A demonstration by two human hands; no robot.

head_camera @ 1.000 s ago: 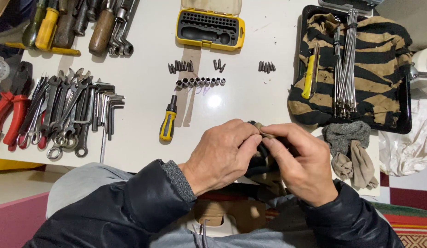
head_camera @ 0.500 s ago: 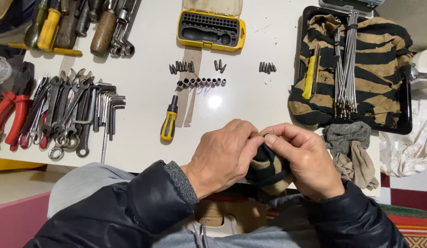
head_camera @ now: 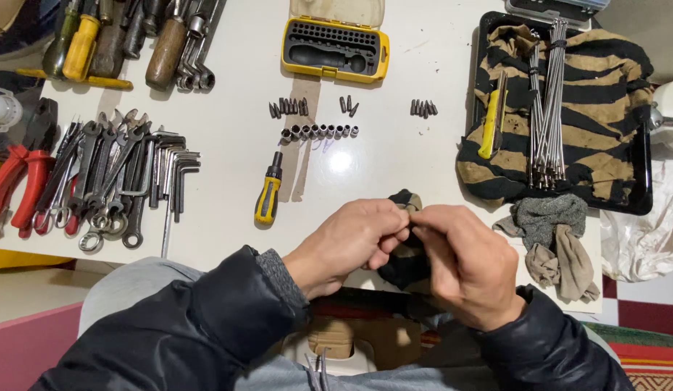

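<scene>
**Both hands pinch a dark cloth at the table's near edge**

The left hand [head_camera: 351, 242] and right hand [head_camera: 470, 264] meet just above the lap, knuckles up, both wrists in black sleeves. Their fingertips come together over a dark cloth [head_camera: 405, 253], bunched between them at the near edge of the white table [head_camera: 394, 65]. Each hand is curled and clenched on the cloth; a fold of it pokes up between the thumbs.

Just right of the hands lie grey rags [head_camera: 550, 232]. Left and a little farther, a short yellow-handled screwdriver [head_camera: 268, 192] lies on the table. Beyond it, a row of sockets [head_camera: 318, 132] and small groups of bits [head_camera: 289, 108]. At far left, spanners [head_camera: 108, 174] and red pliers [head_camera: 18, 181]. At far right, a black tray [head_camera: 641, 195] holds a striped cloth [head_camera: 604, 80] with thin rods [head_camera: 546, 101]. Farthest, an open yellow bit case [head_camera: 335, 49].
</scene>
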